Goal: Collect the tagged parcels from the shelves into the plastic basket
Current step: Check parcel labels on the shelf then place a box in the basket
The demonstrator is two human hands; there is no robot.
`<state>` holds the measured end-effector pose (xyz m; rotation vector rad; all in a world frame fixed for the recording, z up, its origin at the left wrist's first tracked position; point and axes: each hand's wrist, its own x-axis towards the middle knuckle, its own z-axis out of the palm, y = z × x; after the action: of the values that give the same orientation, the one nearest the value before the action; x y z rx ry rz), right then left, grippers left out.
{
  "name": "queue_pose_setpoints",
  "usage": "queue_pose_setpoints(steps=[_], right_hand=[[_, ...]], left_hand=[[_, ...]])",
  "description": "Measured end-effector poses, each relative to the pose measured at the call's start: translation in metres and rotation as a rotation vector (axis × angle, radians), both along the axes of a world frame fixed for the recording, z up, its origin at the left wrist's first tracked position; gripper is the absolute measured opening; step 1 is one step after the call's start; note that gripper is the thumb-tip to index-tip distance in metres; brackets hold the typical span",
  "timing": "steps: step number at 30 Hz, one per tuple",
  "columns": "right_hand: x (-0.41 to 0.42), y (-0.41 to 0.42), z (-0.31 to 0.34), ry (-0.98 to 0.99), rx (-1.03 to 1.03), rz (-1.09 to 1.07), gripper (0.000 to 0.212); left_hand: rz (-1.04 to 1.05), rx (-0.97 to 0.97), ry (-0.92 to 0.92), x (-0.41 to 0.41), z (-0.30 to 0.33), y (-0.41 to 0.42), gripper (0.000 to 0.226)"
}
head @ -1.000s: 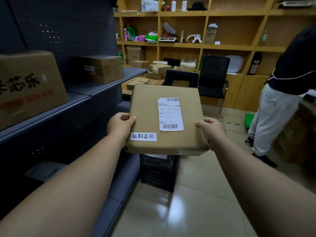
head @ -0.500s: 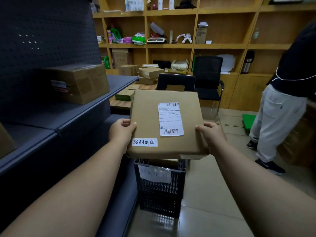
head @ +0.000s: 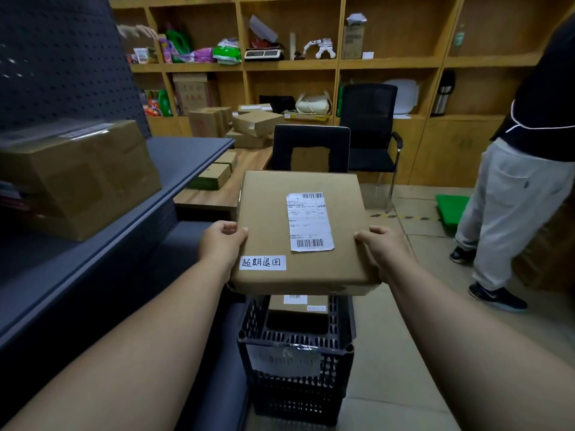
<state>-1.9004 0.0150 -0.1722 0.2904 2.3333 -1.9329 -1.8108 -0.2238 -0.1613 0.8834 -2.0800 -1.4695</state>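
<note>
Change: a second ago the parcel (head: 300, 234) was held out with the basket (head: 295, 359) some way ahead on the floor and mostly hidden behind it; now the basket sits close, right below the parcel's near edge, its open top showing.
Shelf: the big printed carton that filled the left side has dropped out of view, so the person has walked on past it along the grey shelf (head: 174, 163).
Meaning: the carry looks almost over. I'd say what is left is to lower the parcel in, then go back for more.
Left hand (head: 222, 244): grips the parcel's left edge, thumb over the top face, the other fingers hidden underneath.
Right hand (head: 381, 248): grips the right edge the same way, thumb on top.
Parcel place: in the air between the two hands, held roughly flat, just above the basket and not touching it.
Parcel look: a flat brown cardboard box, clean faces, some wrinkled tape along the near edge.
Label (head: 309, 222): a white shipping slip with barcodes, stuck right of centre, its lower corner lifting a little.
Tag (head: 262, 262): a white strip with handwritten characters at the near left corner.
Basket: black plastic lattice with a paper sheet taped to its front; one labelled box (head: 298, 304) already lies inside.
Room left: hard to judge from here, as the parcel covers the far part of the opening.
</note>
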Motion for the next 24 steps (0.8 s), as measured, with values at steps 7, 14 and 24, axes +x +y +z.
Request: queue_pose_setpoints(steps=[7,14,24], right_hand=[[-0.086,-0.027,-0.029,-0.043,0.013,0.005,0.039],[-0.185,-0.050,-0.068,-0.128,0.051,0.033,0.018],[-0.266,-0.082,-0.140,-0.235,0.121,0.055,0.012]], left_hand=[[0.007,0.026,-0.050,-0.085,-0.032,-0.028,0.017],[0.019,0.055,-0.121,-0.186,-0.079,-0.053,0.011],[0.024,0.109,-0.261,-0.264,-0.151,-0.084,0.014]])
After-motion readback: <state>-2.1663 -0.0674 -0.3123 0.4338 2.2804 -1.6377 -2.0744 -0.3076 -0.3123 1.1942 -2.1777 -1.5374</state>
